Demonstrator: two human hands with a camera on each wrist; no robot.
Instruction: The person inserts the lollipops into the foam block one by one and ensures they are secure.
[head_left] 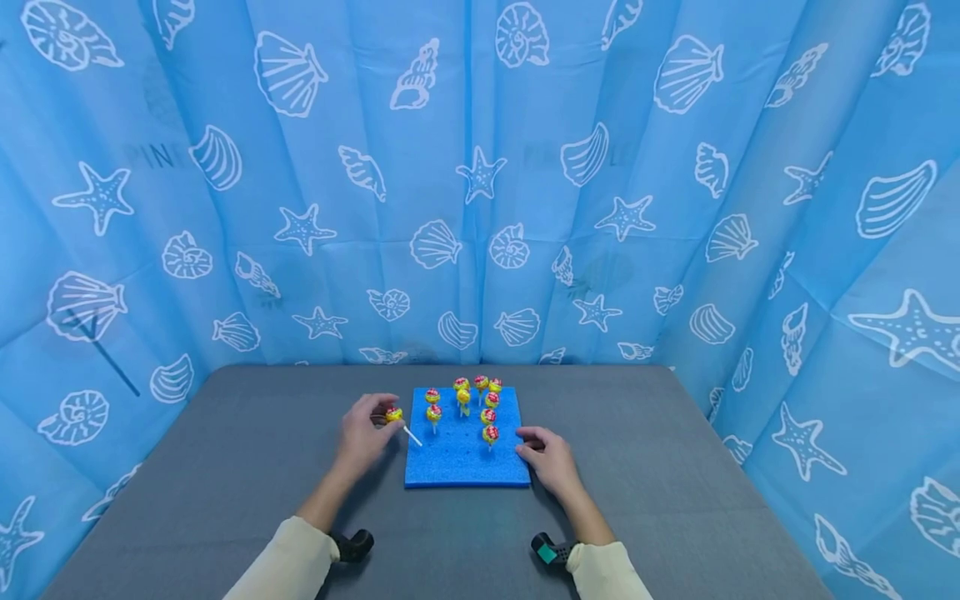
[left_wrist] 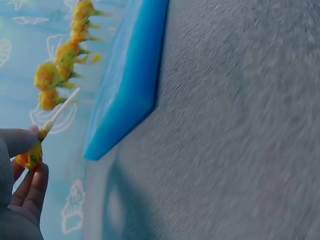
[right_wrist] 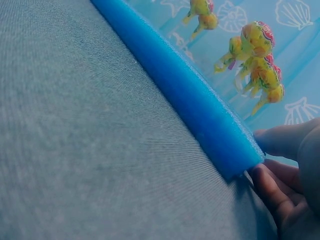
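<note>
My left hand (head_left: 363,433) is just off the left edge of a blue foam board (head_left: 457,468). It pinches a yellow-and-red wrapped lollipop (head_left: 394,414) by its head, and the white stick slants down toward the board. The left wrist view shows the thumb and fingers around this lollipop's wrapped head (left_wrist: 31,156), its stick bare. On the other side, my right hand (head_left: 551,460) grips the board's right edge, with the thumb and fingers about the foam corner (right_wrist: 245,160) in the right wrist view. Several lollipops (head_left: 490,434) stand upright in the board by their sticks.
The board lies on a grey cloth-covered table (head_left: 652,467). A blue curtain (head_left: 480,208) with white shell prints hangs behind and along both sides. The standing lollipops are mostly toward the board's back and right; small holes show in the foam.
</note>
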